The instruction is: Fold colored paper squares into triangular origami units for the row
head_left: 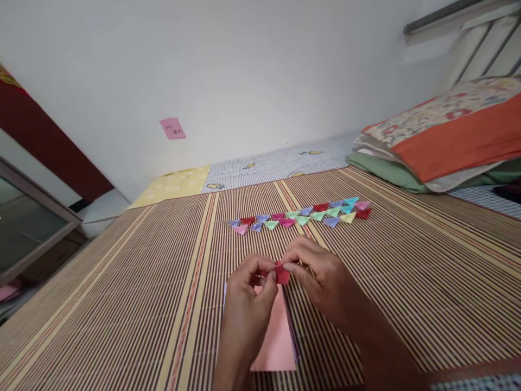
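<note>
Between my two hands is a small piece of red folded paper (282,275). My left hand (250,293) pinches its left side between thumb and fingers, and my right hand (315,271) pinches its upper right edge. Part of the paper is hidden behind the fingertips. Below my hands lies a stack of paper sheets (274,342) with a pink one on top; my left hand covers part of it. Beyond my hands, small folded paper triangles (302,220) in several colours lie in two rows on the striped mat.
The striped bamboo mat (134,304) covers the bed. Folded bedding (459,130) is piled at the right, against the wall. A pink note (172,128) with writing sticks to the white wall. At the left stands a glass-panelled frame (32,217).
</note>
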Demonstrator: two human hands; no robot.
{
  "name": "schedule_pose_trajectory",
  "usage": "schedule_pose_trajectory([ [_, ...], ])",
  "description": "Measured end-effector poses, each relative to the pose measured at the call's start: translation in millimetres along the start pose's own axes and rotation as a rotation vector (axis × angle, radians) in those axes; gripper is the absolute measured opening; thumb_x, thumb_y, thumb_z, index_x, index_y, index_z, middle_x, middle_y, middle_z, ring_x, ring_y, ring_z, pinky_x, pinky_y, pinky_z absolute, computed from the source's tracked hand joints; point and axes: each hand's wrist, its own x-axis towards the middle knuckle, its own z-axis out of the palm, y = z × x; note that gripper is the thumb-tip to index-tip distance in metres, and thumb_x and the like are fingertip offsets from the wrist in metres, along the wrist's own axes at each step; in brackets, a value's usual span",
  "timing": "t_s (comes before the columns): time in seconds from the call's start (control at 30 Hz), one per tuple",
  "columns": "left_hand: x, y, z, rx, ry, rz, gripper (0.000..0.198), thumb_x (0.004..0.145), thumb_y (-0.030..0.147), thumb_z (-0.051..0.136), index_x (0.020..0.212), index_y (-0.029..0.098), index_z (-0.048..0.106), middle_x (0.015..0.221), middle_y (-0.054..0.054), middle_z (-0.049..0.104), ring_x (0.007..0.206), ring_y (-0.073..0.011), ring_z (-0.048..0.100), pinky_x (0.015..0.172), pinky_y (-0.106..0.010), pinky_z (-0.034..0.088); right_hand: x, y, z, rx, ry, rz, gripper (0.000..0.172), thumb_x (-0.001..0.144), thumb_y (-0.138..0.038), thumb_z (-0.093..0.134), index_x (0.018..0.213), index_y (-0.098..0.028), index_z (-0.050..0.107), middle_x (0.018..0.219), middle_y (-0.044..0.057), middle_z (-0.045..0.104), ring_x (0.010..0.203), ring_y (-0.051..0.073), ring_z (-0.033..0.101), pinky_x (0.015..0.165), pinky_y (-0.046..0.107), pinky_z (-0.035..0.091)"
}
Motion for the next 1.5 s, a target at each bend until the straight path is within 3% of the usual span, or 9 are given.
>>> schedule_pose_trajectory([
  [0.23, 1, -5, 0.4, -0.068, 0.018, -0.072, 0.010, 0.086, 0.019, 0.064, 0.077, 0.020, 0.067, 0.085, -0.002, 0.064, 0.076, -0.0166, 0.057, 0.065, -0.028, 0.043, -1, -1, 3, 0.000, -0.002, 0.002, 0.017, 0.096, -0.008, 0.053, 0.086, -0.019, 0.062, 0.090, 0.001, 0.060, 0.085, 0.017, 0.057, 0.075, 0.032, 0.043],
  [0.37, 0, 2, 4.9, 0.034, 0.061, -0.032, 0.015, 0.087, 0.016, 0.062, 0.072, 0.020, 0.064, 0.081, -0.001, 0.060, 0.074, -0.0163, 0.056, 0.065, -0.028, 0.042, 1, -6, 7, -0.021, 0.038, -0.046, 0.012, 0.094, -0.011, 0.058, 0.088, -0.018, 0.064, 0.090, 0.002, 0.061, 0.088, 0.019, 0.058, 0.077, 0.033, 0.043],
  [0.53, -2, 9, 9.2, 0.153, 0.085, 0.029, 0.022, 0.089, 0.013, 0.058, 0.068, 0.020, 0.059, 0.079, 0.000, 0.056, 0.074, -0.0156, 0.055, 0.063, -0.028, 0.039, 2, -9, 15, -0.098, 0.118, -0.079, 0.018, 0.090, -0.005, 0.055, 0.079, -0.018, 0.059, 0.081, 0.002, 0.059, 0.080, 0.019, 0.055, 0.073, 0.033, 0.041],
  [0.83, -3, 4, 16.8, 0.303, 0.172, 0.118, 0.020, 0.092, 0.009, 0.056, 0.076, 0.021, 0.059, 0.088, 0.000, 0.060, 0.075, -0.0152, 0.055, 0.060, -0.028, 0.039, 4, 2, 11, -0.283, 0.236, -0.159, 0.015, 0.088, -0.006, 0.051, 0.080, -0.019, 0.054, 0.081, 0.005, 0.059, 0.082, 0.022, 0.056, 0.075, 0.036, 0.044],
  [1.1, -2, 3, 21.2, 0.453, 0.249, 0.282, 0.022, 0.091, 0.002, 0.055, 0.081, 0.020, 0.062, 0.092, -0.003, 0.060, 0.080, -0.0165, 0.057, 0.070, -0.029, 0.045, 1, -1, 14, -0.320, 0.162, -0.002, 0.015, 0.088, -0.007, 0.048, 0.086, -0.019, 0.057, 0.084, 0.005, 0.061, 0.077, 0.020, 0.057, 0.070, 0.033, 0.043],
  [1.3, -4, 3, 23.5, 0.525, 0.201, 0.304, 0.021, 0.091, 0.002, 0.058, 0.090, 0.022, 0.064, 0.107, -0.004, 0.062, 0.087, -0.0187, 0.062, 0.078, -0.033, 0.049, 0, -4, 22, -0.415, 0.220, 0.131, 0.014, 0.084, -0.008, 0.051, 0.079, -0.018, 0.059, 0.079, 0.004, 0.062, 0.071, 0.021, 0.059, 0.066, 0.033, 0.039],
  [1.5, -2, 1, 22.5, 0.499, 0.159, 0.316, 0.018, 0.093, 0.004, 0.059, 0.091, 0.021, 0.064, 0.105, -0.004, 0.063, 0.089, -0.0187, 0.063, 0.077, -0.033, 0.051, 0, -5, 26, -0.445, 0.245, 0.201, 0.012, 0.085, -0.010, 0.053, 0.078, -0.019, 0.058, 0.075, 0.003, 0.062, 0.067, 0.020, 0.058, 0.063, 0.031, 0.036],
])
